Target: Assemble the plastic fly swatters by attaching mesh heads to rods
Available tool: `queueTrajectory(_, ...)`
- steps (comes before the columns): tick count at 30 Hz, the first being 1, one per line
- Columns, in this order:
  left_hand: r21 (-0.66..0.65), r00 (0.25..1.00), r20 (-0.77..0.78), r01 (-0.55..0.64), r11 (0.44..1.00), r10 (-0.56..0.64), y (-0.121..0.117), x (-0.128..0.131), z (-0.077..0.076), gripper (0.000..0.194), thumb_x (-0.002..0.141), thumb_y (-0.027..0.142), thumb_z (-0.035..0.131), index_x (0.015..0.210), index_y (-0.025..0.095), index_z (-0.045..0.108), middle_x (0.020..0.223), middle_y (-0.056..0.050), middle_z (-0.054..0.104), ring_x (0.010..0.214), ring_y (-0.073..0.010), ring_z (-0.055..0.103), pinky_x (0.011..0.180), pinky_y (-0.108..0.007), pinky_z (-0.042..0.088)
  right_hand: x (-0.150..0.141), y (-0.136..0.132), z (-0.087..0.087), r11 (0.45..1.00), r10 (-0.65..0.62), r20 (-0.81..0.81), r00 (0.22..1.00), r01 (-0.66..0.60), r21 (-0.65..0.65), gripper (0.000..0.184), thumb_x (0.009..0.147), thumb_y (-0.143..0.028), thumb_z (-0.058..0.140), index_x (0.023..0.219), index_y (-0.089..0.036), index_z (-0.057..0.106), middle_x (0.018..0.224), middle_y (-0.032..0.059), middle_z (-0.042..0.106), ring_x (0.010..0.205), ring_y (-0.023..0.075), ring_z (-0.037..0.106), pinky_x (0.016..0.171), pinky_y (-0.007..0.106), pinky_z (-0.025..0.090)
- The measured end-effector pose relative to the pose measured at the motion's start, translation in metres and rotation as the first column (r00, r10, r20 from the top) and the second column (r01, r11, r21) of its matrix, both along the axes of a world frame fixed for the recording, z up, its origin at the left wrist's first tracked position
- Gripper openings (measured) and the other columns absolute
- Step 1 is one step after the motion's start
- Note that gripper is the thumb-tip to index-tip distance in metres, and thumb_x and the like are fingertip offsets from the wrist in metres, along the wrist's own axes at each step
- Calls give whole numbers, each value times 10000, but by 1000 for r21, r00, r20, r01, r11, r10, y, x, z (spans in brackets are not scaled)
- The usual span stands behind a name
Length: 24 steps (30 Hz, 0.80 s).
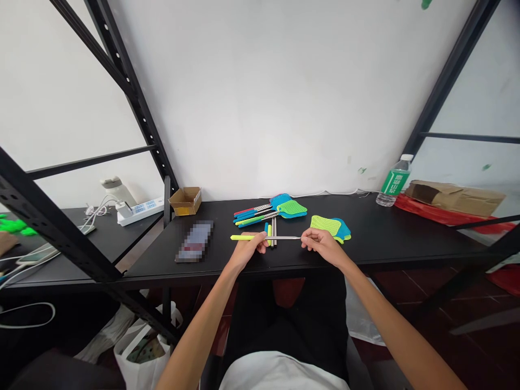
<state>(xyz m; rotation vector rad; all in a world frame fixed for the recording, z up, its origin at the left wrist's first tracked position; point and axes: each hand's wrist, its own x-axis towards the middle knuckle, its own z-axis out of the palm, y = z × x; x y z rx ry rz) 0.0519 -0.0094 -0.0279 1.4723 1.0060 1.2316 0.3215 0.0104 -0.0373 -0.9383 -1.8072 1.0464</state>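
A fly swatter handle point(242, 237), with a yellow-green grip and a thin metal rod, lies level across both hands. My left hand point(252, 248) is closed round it where grip meets rod. With pinched fingers, my right hand point(318, 242) is closed at the rod's far end; the fingers hide the tip. Below and behind the rod lie several loose handles point(274, 227), with blue and yellow-green grips. Just beyond them is a pile of fly swatters point(293, 208) with blue and green heads. Loose fly swatter heads point(327, 223), yellow-green and blue, lie beside my right hand.
On the black table point(377, 238), a phone point(195, 242) and a small open cardboard box point(186, 201) are at left. A water bottle point(394, 181) and a flattened carton point(455, 197) stand at right. Black shelf posts point(134, 97) flank the table. A power strip point(141, 211) lies further left.
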Motion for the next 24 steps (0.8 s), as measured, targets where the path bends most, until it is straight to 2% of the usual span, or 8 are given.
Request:
queueTrajectory(16,8,1000,-16,-4,1000,4,0,0,0,404,859,454,599,612,147,690,530,-33,594,532,-131,532,568,-253,414,0,2,-2,999,-26,53,998,25,26,399,890,-556,545,803,-183,658,743,59,676,639,165,565,566,284,439)
queueTrajectory(18,6,1000,-20,-5,1000,5,0,0,0,403,863,451,590,616,148,690,532,-33,595,536,-130,532,572,-252,414,0,2,-1,1000,-27,43,999,27,15,392,880,-559,557,839,-183,657,751,59,677,634,162,566,569,286,449)
queueTrajectory(22,2,1000,-5,4,1000,-4,-1,0,0,400,868,443,584,620,147,688,535,-30,599,536,-125,533,580,-250,410,-1,1,0,999,-31,-3,1000,31,-26,378,835,-512,645,1031,-191,624,765,44,682,639,162,580,597,293,470)
queueTrajectory(24,0,1000,0,5,1000,-5,-1,0,0,402,868,443,585,618,145,687,532,-29,598,535,-123,532,579,-249,406,-1,1,-1,999,-23,-30,999,22,-32,374,818,-485,673,1045,-197,600,775,39,683,651,164,589,616,301,479)
